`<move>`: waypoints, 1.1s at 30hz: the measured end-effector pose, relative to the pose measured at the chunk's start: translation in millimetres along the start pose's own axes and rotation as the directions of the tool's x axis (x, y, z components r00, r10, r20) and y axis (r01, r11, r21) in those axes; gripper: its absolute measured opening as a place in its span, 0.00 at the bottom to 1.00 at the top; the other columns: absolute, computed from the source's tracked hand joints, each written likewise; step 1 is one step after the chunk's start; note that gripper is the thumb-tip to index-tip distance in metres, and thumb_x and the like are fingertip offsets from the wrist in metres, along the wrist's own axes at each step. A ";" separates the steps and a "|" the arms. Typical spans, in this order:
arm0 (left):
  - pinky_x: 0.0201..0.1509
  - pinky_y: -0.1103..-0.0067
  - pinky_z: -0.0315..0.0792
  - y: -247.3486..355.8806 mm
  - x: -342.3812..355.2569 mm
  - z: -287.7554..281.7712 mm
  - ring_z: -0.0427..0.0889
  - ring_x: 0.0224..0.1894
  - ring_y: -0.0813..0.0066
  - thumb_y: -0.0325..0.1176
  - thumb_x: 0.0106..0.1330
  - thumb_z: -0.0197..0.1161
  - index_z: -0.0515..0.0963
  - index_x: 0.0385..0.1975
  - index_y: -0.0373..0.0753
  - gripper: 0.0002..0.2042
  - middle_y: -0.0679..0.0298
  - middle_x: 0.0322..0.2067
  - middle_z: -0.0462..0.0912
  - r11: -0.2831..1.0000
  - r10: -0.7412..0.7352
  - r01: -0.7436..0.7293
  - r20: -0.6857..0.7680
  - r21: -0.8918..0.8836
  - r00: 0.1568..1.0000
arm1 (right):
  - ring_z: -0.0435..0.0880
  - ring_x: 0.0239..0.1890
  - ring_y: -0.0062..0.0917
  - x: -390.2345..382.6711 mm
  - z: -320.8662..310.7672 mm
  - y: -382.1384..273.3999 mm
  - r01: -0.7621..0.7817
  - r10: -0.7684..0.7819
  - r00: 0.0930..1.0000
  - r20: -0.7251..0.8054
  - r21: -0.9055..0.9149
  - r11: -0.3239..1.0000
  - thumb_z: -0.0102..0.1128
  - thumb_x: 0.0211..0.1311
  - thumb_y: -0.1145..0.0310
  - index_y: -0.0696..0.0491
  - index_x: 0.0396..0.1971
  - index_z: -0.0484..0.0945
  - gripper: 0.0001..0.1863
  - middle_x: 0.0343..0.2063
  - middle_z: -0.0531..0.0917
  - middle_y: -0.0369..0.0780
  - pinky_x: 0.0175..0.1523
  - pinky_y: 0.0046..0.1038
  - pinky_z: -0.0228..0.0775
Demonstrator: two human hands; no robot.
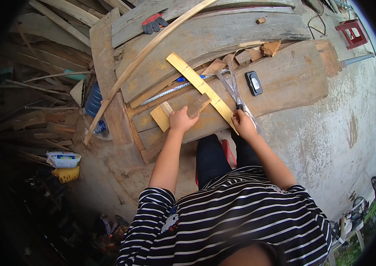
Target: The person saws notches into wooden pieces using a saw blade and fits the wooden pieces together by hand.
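Observation:
My left hand (182,120) is closed round a brown wooden block (200,105), whose far end meets a long yellowish wooden strip (197,81). A flat pale wood piece (160,117) lies just left of that hand. My right hand (244,123) has its fingers pinched together at the strip's near end. A small dark object (240,107) shows at those fingertips, but its kind is hidden. Beyond it, thin metal rulers (229,84) cross one another. A black oblong case (254,83) with a pale label rests to their right.
Thick weathered planks (285,84) form the work surface. On it lie a measuring tape (170,91), wood scraps (270,48), a long bent batten (143,60) and a red-and-grey glove (154,23). Left are a blue water bottle (94,99) and stacked timber; a red stool (352,34) stands far right.

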State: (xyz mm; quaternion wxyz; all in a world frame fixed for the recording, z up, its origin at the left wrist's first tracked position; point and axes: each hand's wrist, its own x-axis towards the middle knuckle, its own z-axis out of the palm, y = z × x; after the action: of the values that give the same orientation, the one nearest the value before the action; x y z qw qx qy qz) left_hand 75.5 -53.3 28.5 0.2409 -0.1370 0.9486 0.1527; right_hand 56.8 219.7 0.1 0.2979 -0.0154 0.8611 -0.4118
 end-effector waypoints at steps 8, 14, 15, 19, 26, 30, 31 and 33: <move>0.38 0.76 0.69 49.4 -83.1 -35.0 0.67 0.16 0.82 0.64 0.62 0.56 0.67 0.28 0.42 0.26 0.72 0.15 0.65 -0.245 0.786 0.686 0.273 -0.685 0.554 | 0.77 0.50 0.24 -36.1 -52.1 -77.1 0.023 -0.267 0.943 0.199 0.761 0.648 0.64 0.62 0.67 0.58 0.58 0.66 0.27 0.49 0.76 0.42 0.55 0.27 0.71; 0.37 0.77 0.68 93.6 -114.4 -34.5 0.64 0.12 0.84 0.68 0.60 0.55 0.64 0.25 0.42 0.30 0.73 0.14 0.66 -0.303 0.923 0.864 0.104 -0.402 0.371 | 0.74 0.57 0.23 -60.5 -73.7 -115.1 -0.119 -0.392 0.871 0.296 0.901 0.418 0.63 0.61 0.77 0.59 0.61 0.63 0.29 0.54 0.76 0.40 0.63 0.28 0.66; 0.37 0.77 0.68 97.3 -115.7 -33.6 0.64 0.11 0.85 0.69 0.59 0.55 0.64 0.25 0.43 0.30 0.73 0.14 0.65 -0.298 0.927 0.868 0.097 -0.398 0.362 | 0.75 0.56 0.22 -63.0 -75.2 -117.8 -0.129 -0.378 0.873 0.309 0.893 0.432 0.63 0.61 0.78 0.59 0.61 0.64 0.28 0.53 0.77 0.40 0.62 0.27 0.66; 0.36 0.77 0.68 102.5 -114.8 -33.4 0.65 0.10 0.85 0.70 0.58 0.55 0.64 0.25 0.43 0.31 0.73 0.13 0.65 -0.284 0.941 0.879 0.066 -0.382 0.333 | 0.78 0.52 0.21 -67.1 -79.4 -121.5 -0.080 -0.369 0.889 0.272 0.884 0.461 0.63 0.60 0.79 0.59 0.58 0.66 0.26 0.49 0.80 0.38 0.60 0.26 0.69; 0.36 0.77 0.68 110.7 -107.8 -36.3 0.65 0.10 0.84 0.69 0.58 0.57 0.64 0.25 0.42 0.30 0.73 0.13 0.65 -0.256 0.952 0.880 0.052 -0.400 0.300 | 0.77 0.54 0.23 -67.9 -87.2 -121.6 -0.049 -0.361 0.899 0.247 0.877 0.478 0.64 0.58 0.80 0.59 0.61 0.65 0.30 0.51 0.79 0.41 0.62 0.28 0.68; 0.33 0.81 0.67 118.8 -105.5 -42.6 0.67 0.13 0.84 0.65 0.59 0.58 0.65 0.26 0.42 0.28 0.72 0.14 0.66 -0.207 0.924 0.801 0.158 -0.561 0.349 | 0.79 0.47 0.25 -68.0 -93.0 -125.1 -0.050 -0.322 0.934 0.152 0.952 0.303 0.57 0.66 0.65 0.58 0.55 0.69 0.21 0.44 0.81 0.41 0.56 0.30 0.71; 0.31 0.83 0.67 120.9 -105.4 -44.5 0.68 0.14 0.84 0.64 0.59 0.59 0.65 0.26 0.42 0.27 0.71 0.15 0.66 -0.157 0.889 0.738 0.231 -0.656 0.395 | 0.80 0.45 0.25 -67.0 -94.4 -126.8 -0.066 -0.322 0.938 0.131 0.976 0.205 0.54 0.69 0.59 0.58 0.51 0.72 0.20 0.41 0.81 0.41 0.53 0.30 0.72; 0.26 0.88 0.65 126.1 -105.3 -47.3 0.70 0.18 0.84 0.58 0.61 0.61 0.68 0.29 0.41 0.23 0.70 0.19 0.69 -0.065 0.797 0.613 0.328 -0.787 0.506 | 0.79 0.39 0.27 -62.9 -97.1 -129.7 -0.076 -0.222 0.971 0.087 0.995 0.059 0.46 0.69 0.47 0.56 0.38 0.76 0.25 0.33 0.80 0.41 0.48 0.29 0.71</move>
State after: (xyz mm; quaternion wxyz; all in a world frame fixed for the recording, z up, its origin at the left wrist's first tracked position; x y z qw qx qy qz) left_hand 102.9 65.0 148.8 0.4640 -0.0743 0.2400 0.8494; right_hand 29.1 219.2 171.6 0.2976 0.1042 0.3045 -0.8988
